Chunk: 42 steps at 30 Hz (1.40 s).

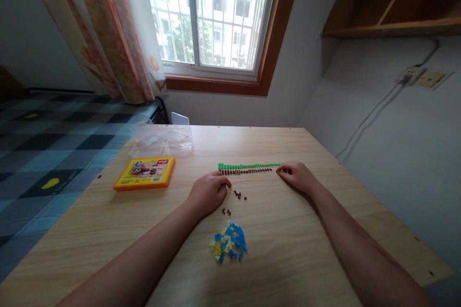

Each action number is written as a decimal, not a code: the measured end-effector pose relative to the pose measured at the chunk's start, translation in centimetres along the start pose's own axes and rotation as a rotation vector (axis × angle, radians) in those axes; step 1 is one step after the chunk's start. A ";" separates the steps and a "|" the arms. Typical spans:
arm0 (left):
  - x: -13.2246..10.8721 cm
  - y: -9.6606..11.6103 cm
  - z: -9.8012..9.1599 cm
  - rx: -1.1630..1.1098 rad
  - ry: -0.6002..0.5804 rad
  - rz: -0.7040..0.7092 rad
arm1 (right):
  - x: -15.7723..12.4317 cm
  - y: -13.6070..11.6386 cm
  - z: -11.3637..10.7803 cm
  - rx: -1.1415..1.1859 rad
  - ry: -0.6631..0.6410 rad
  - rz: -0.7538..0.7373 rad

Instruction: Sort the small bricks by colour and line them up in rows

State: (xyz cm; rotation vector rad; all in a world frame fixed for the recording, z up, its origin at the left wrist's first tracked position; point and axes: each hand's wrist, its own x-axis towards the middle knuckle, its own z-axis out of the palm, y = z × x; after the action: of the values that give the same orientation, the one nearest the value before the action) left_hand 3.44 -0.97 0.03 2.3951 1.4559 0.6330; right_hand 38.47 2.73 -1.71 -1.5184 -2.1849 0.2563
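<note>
A row of small green blocks [248,166] lies across the wooden table [324,259], with a row of tiny brown blocks [245,171] just in front of it. My left hand [209,193] rests at the rows' left end, fingers curled and pressed to the table. At the right end of the rows sits my right hand [297,176], its fingertips pinched together by the green row. What either hand holds, if anything, is too small to see. A few loose brown blocks [239,195] lie between the hands. A heap of blue and yellow blocks [229,243] sits nearer me.
An orange and yellow box [145,172] lies at the table's left, with a clear plastic tray [162,139] behind it. A bed with a checked cover [54,139] stands left of the table. A window, a curtain and a wall shelf are beyond.
</note>
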 end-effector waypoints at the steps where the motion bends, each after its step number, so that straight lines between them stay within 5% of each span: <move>1: 0.0 0.0 0.0 -0.002 -0.002 0.003 | 0.1 0.2 0.2 0.016 0.015 -0.002; 42: 0.0 0.0 0.1 0.012 0.009 -0.004 | 0.7 -0.3 1.2 0.034 0.098 -0.010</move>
State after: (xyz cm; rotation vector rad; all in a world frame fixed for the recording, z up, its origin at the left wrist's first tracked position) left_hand 3.49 -0.96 -0.06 2.4011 1.4717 0.6369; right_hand 37.50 3.35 -2.43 -1.4699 -2.1010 0.2102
